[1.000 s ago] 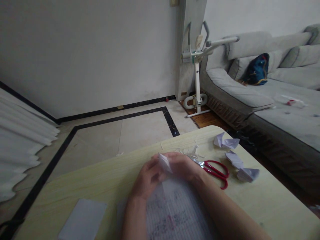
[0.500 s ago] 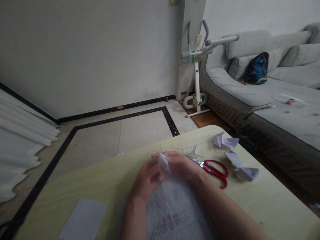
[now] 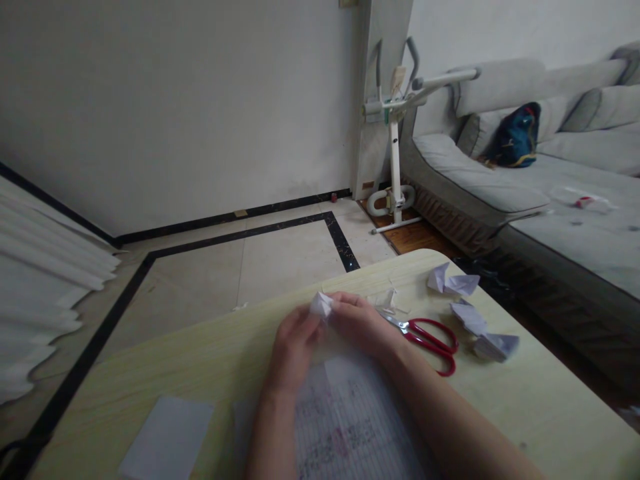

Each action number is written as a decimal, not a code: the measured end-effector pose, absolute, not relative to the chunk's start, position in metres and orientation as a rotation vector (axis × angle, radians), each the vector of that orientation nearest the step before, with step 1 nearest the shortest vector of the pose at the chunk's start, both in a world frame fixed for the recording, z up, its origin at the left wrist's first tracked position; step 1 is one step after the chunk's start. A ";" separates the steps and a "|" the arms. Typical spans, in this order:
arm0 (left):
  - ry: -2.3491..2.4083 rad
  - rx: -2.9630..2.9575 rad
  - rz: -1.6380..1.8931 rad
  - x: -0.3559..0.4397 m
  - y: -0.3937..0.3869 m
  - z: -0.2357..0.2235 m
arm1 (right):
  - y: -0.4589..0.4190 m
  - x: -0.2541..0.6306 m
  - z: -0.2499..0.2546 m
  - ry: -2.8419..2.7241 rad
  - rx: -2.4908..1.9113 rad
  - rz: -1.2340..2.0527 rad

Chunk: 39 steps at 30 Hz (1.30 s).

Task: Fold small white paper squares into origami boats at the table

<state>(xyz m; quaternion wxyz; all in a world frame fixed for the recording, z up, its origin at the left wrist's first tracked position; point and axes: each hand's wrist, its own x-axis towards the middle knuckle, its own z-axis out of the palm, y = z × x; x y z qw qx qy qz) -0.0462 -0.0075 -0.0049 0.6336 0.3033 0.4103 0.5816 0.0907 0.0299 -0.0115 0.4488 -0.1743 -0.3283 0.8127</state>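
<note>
Between my two hands is a small piece of folded white paper, pointed at its top. My left hand grips it from the left with bent fingers. From the right, the fingers of my right hand close on its other side. Below them lies a lined sheet with writing, partly covered by my forearms. Scissors with red handles rest just right of my right hand, their blade tips hidden near it. Several folded paper pieces sit farther right on the table.
Thin paper scraps lie beyond the scissors on the pale wooden table. A blank white paper is at the front left. Past the table's right edge stand a grey sofa and a white exercise machine.
My hands have lifted slightly and moved a little apart, and the folded paper has turned, now showing a broader face. The scissors and the other papers have stayed in place.
</note>
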 end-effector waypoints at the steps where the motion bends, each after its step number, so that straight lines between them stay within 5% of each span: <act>1: 0.966 0.689 1.345 -0.045 -0.007 -0.005 | 0.030 0.090 -0.010 -0.804 -0.448 1.992; 39: 1.438 1.012 1.427 -0.031 -0.008 -0.001 | 0.030 0.090 -0.012 -1.085 -0.844 1.633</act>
